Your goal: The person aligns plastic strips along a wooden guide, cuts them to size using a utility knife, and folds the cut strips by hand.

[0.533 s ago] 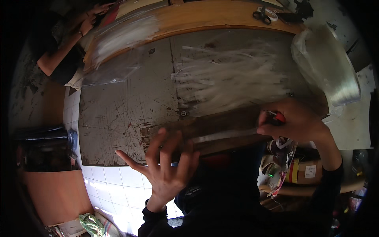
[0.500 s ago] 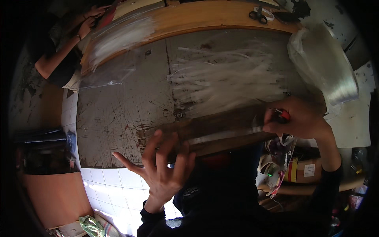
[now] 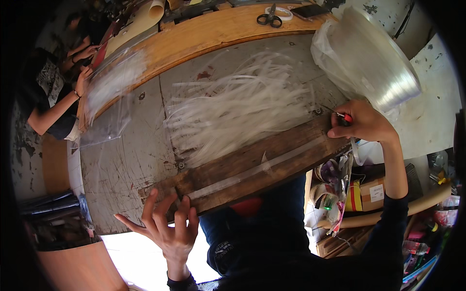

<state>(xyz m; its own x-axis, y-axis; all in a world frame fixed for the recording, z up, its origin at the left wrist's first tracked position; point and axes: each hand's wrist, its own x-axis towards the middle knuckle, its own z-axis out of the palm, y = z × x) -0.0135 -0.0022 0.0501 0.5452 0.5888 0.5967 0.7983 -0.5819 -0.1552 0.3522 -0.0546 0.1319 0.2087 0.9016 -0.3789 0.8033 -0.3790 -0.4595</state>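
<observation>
A clear plastic strip (image 3: 233, 177) lies lengthwise along a dark wooden board (image 3: 213, 173) at the table's near edge. My left hand (image 3: 167, 228) has its fingers spread, with the fingertips at the board's left end, close to that end of the strip. At the opposite end, my right hand (image 3: 366, 121) closes around a small tool with a red and black handle (image 3: 346, 118). The tool's thin metal tip points to the far left; its full shape is hidden in my grip. Another piece of clear strip (image 3: 357, 151) hangs below this hand.
Beyond the board lies a pile of loose clear strips (image 3: 238, 104). A large roll of clear strip (image 3: 383, 63) stands at the right. Black scissors (image 3: 270, 19) rest on a wooden ledge (image 3: 204, 41) at the back. Another person (image 3: 53, 104) works at the far left.
The view has turned, so the table appears shifted left and more tilted. My left hand sits nearer the board's left end, uncovering more strip. My right hand still grips the tool.
</observation>
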